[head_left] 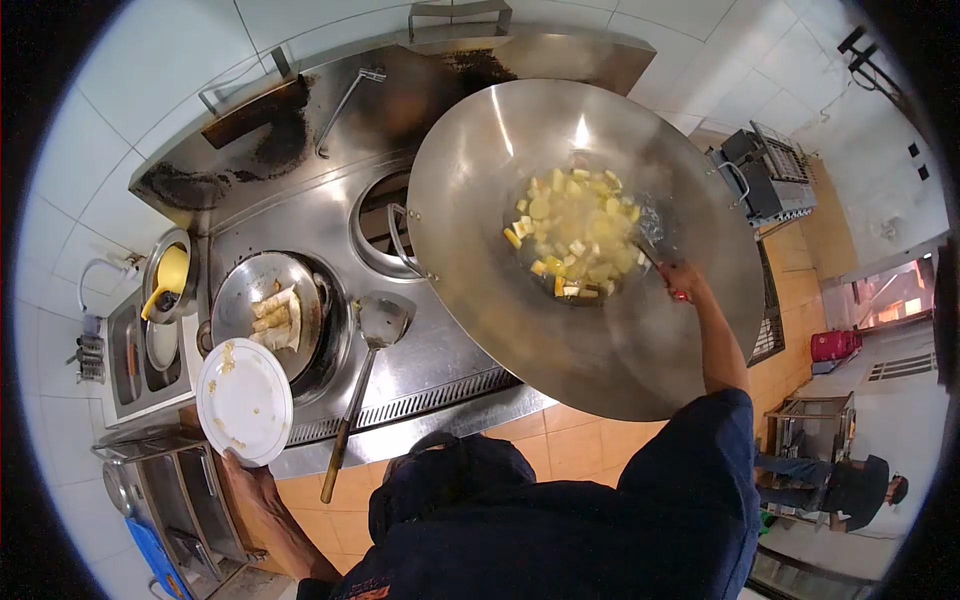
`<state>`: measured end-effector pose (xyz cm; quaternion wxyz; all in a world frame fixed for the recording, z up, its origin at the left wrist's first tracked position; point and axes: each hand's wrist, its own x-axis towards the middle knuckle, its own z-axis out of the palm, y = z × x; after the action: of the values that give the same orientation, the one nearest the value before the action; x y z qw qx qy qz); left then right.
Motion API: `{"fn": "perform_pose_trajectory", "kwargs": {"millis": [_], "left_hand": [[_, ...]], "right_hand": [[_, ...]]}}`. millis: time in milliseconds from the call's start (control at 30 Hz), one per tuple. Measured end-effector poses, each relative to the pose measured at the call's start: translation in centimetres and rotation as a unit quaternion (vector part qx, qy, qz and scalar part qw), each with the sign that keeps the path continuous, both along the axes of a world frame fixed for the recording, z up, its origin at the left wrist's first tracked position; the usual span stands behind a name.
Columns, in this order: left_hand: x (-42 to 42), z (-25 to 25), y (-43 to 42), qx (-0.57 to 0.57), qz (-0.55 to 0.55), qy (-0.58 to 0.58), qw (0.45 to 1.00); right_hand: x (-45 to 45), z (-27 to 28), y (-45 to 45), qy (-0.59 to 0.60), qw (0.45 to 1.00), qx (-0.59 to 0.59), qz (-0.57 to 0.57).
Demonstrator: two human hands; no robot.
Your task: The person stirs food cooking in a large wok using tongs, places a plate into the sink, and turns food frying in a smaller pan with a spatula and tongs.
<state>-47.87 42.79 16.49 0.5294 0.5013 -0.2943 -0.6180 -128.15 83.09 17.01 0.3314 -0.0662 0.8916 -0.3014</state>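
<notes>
The right hand [680,280] grips a utensil [649,252], yellow chunks [580,225] just left of it in the huge wok [470,250], while the left hand [249,480] pinches a plate [245,398]!

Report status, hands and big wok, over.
Left hand gripping plate. Right hand gripping utensil at yellow chunks in big wok. Nothing visibly blocking either hand.

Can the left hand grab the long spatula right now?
Probably not without freeing itself: the left hand is holding the white plate, though the long spatula lies nearby with nothing seen covering it.
</notes>
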Motion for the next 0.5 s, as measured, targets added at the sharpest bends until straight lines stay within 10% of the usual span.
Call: {"fn": "perform_pose_trajectory", "kwargs": {"millis": [500], "left_hand": [[0.7, 1.1, 0.0, 0.02, -0.004, -0.022, 1.0]], "right_hand": [[2.9, 6.3, -4.5, 0.044, 0.965, 0.071, 0.249]]}}
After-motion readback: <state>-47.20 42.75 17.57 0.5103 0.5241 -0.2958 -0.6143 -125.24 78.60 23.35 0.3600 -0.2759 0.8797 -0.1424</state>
